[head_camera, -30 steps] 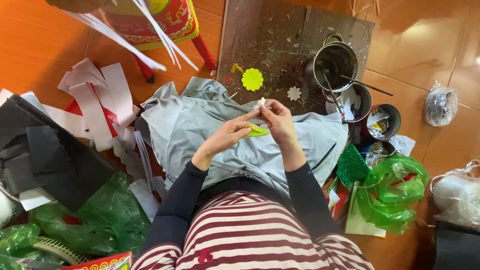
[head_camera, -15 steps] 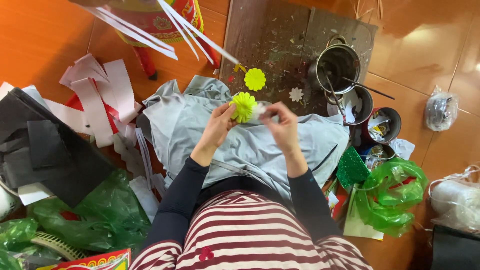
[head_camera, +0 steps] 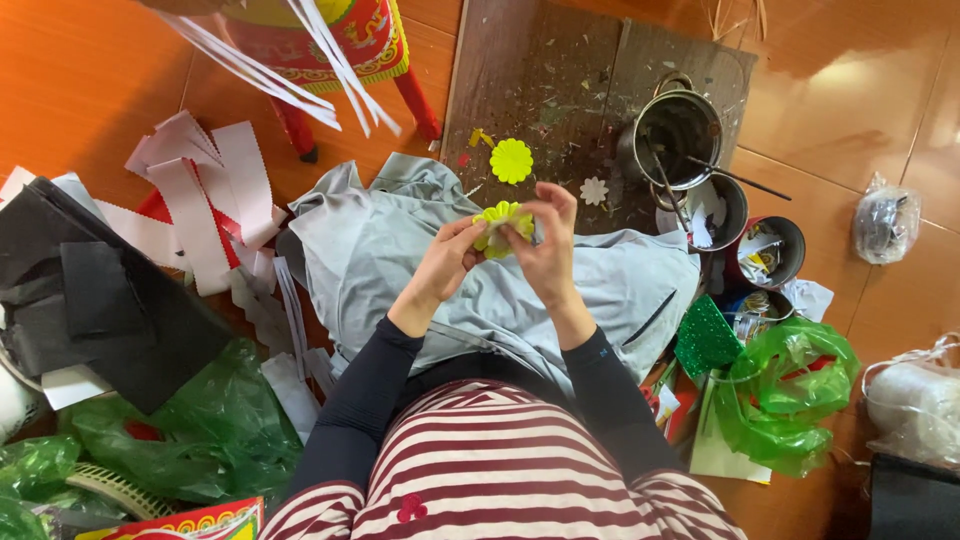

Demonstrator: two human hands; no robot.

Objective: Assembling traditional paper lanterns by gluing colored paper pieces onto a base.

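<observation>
The person is shaping a small yellow-green paper flower (head_camera: 503,224), holding it up over the grey cloth (head_camera: 400,260) on their lap. The left hand (head_camera: 452,262) is pinching its left edge, and the right hand (head_camera: 545,245) is pinching its right edge, so the flower is sitting between both grips. Pressing the petals next is calling for soft, careful fingers. Another flat yellow paper flower (head_camera: 511,160) is lying farther away on the brown board (head_camera: 560,70).
</observation>
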